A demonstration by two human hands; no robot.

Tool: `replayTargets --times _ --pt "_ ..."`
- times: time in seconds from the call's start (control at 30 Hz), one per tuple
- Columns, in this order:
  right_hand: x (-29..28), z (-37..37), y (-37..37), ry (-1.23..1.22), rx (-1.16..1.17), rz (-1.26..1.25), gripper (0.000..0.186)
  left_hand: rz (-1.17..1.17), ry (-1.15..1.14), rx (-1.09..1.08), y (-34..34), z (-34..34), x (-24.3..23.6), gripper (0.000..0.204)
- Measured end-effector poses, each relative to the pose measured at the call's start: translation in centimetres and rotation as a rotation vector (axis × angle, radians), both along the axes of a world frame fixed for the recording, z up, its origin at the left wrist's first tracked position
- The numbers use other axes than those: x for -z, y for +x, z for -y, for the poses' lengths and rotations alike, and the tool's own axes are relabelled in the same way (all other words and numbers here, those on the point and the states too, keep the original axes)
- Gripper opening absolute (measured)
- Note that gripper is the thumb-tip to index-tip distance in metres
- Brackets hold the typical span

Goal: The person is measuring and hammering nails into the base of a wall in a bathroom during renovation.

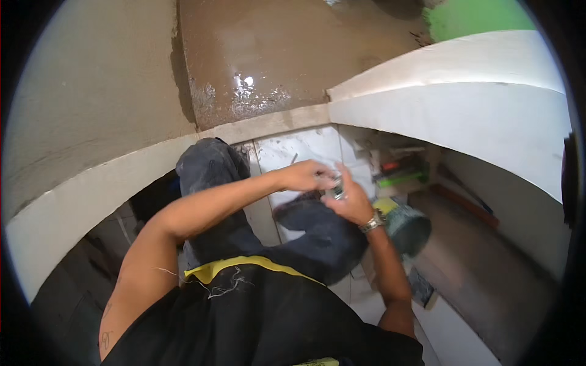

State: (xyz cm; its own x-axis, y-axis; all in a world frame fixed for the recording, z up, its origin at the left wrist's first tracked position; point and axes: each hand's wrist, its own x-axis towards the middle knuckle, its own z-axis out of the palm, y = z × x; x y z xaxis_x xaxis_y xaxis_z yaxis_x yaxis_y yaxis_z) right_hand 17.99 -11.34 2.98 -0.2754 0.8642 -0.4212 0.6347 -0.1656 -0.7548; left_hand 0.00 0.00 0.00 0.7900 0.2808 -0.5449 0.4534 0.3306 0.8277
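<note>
My left hand [303, 175] reaches in above my bent knees with its fingers curled together. Opposite it, my right hand [353, 202] has a metal-banded watch [373, 221] at the wrist and closes round a small, shiny, pale and greenish thing [337, 188]. Motion smears the fingertips, and the thing's kind cannot be made out. Both hands meet at this thing, over white marbled tiles [299, 145]. Whatever else the left fingers pinch is hidden.
Ahead, a raised sill [268, 126] borders a wet brown surface [262, 55]. A dark green bucket [410, 230] stands right of my right wrist. Beyond it are a green-edged tool [400, 180] and an orange-brown bar [467, 204]. White ledges curve along both sides.
</note>
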Motion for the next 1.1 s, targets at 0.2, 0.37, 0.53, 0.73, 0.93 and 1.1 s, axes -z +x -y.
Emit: replayTargets --times 0.2,0.37,0.53,0.73,0.93,1.1 --pt "12.5 -4.3 -2.4 0.352 0.002 0.172 0.082 0.237 0.110 -0.269 -1.7 -1.7 15.8 0.045" --pt "16.9 -5.1 -1.4 0.303 -0.033 -0.052 0.082 0.209 0.285 0.017 0.5 -4.1 18.3 0.038" --pt "15.5 -6.3 -2.1 0.199 0.093 -0.214 0.077 0.051 0.246 -0.098 -5.4 -7.9 13.4 0.047" --pt "15.1 -5.1 0.7 0.138 -0.137 -0.048 0.049 -0.278 0.516 -0.055 -18.7 -19.9 3.5 0.045" --pt "17.2 -4.6 3.3 0.056 -0.087 0.068 0.036 -0.488 1.270 -0.124 -22.2 -20.0 5.0 0.049" --pt "19.4 -2.8 5.1 -0.024 -0.048 0.200 0.043 0.580 0.286 0.511 -19.1 -5.4 5.6 0.089"
